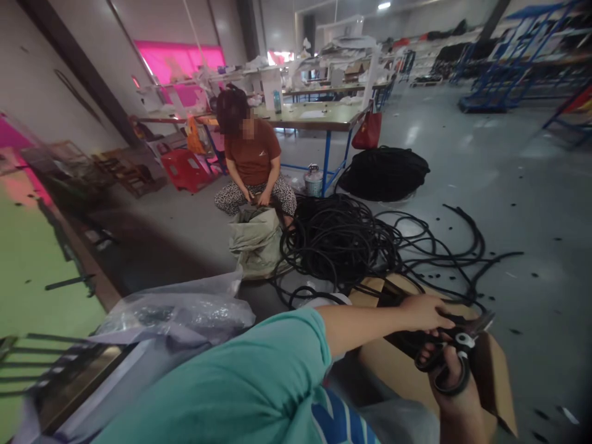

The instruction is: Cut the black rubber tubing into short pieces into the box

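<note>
My right hand (456, 379) grips a pair of scissors (464, 343) with black loop handles and a white part at the pivot. Their short metal blades point up and to the right. Just above, my left hand (425, 313) is closed on black cord (465, 320) beside the blades; its fingers partly hide the hold. Both hands are over an open cardboard box (393, 370), with dark pieces partly visible inside. From a large tangled heap of black cord (342, 237), loose lengths run across the floor toward the box.
Across from me a seated person (253, 151) bends over an open pale sack (259, 243). Behind stand a worktable (314, 117), a red stool (185, 169) and a black coil (386, 172). Clear plastic (185, 308) lies at left. Small black bits dot the floor.
</note>
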Demonstrator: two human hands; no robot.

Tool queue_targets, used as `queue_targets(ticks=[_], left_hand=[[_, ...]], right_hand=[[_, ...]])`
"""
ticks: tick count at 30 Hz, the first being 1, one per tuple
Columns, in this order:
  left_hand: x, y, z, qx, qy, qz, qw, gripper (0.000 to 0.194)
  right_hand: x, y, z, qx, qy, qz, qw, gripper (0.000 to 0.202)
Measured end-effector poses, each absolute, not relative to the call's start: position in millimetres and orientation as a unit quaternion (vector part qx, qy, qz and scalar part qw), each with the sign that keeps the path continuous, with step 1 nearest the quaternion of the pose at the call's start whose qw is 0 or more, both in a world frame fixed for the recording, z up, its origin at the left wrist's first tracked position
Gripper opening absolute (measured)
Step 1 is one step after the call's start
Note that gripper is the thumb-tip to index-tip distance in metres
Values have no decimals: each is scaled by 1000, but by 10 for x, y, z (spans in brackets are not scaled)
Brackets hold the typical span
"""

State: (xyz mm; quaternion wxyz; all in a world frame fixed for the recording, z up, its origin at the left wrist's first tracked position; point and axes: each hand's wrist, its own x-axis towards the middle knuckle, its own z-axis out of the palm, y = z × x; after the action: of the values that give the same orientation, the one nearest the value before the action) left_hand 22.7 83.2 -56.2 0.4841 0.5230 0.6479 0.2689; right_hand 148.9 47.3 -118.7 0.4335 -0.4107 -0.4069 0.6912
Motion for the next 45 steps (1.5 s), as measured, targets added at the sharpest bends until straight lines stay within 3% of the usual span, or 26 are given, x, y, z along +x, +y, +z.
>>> queue_targets(ticks=[8,13,25,33,45], left_hand=[[-205,266,-140,448,590,442,506,32],[-278,-85,139,417,548,490,534,22],[-287,-504,336,574,534,433,445,15],[-364,-605,393,617,530,416,407,15],[-372,-562,443,644,552,382,367,13]], right_hand=[[1553,-26,-984,-422,-447,721,321,51],[1567,-278,-802,-404,-533,662,338,52],[1588,-678,-162,-404,-672,552,285,59],[1576,-718,-111,-424,-714,499,248,55],[1523,-702,-175,-458,-693,488,269,54]])
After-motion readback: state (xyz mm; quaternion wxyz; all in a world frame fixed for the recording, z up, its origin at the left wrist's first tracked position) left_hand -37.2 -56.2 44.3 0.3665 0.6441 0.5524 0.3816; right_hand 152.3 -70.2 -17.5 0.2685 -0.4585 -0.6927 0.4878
